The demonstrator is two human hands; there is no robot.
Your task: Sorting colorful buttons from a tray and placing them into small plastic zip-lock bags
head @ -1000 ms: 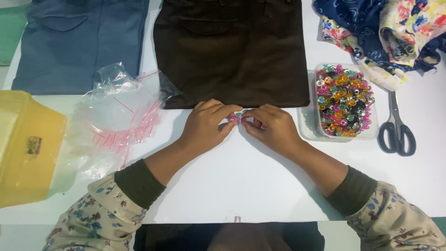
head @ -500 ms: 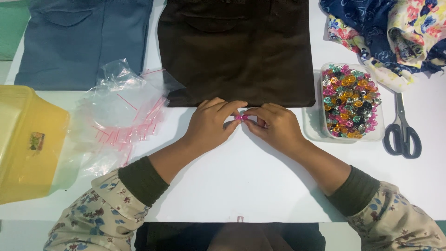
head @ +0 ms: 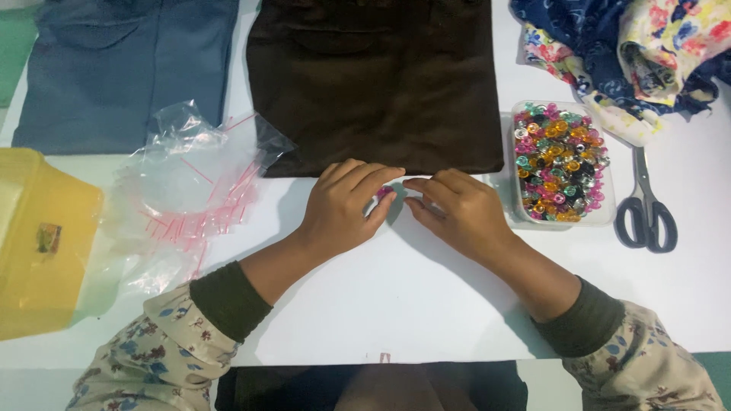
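Two hands meet near the middle of the white desk [head: 426,304], just below the lower hem of the brown garment [head: 377,80]. The left hand [head: 343,209] has its fingers curled in, and its grip pinches one small pink bead [head: 384,192] between thumb and fingertips. The right hand [head: 457,213] lies just beside it, its fingertips pointing at the same bead; its grip is nearly closed, but whether it actually has hold of the bead cannot be told. The bead sits between the two hands, at or just above the desk surface.

Toward the right edge of the desk stands one clear rectangular tray [head: 601,217] filled with many coloured beads, pink, orange, green and silver, too many and too small to count. One pair of scissors [head: 646,205] with dark handles lies just right of the tray, blades pointing to the far edge.

At the far right corner one bundle of flowered cloth [head: 632,53] is heaped. Two flat garments lie along the far edge: the brown one in the middle and one blue garment [head: 126,72] to its left. Near the left edge lies a loose pile of clear zip bags [head: 186,194] with red seal strips, their number unclear, and one yellow plastic box [head: 42,243] at the left edge itself.
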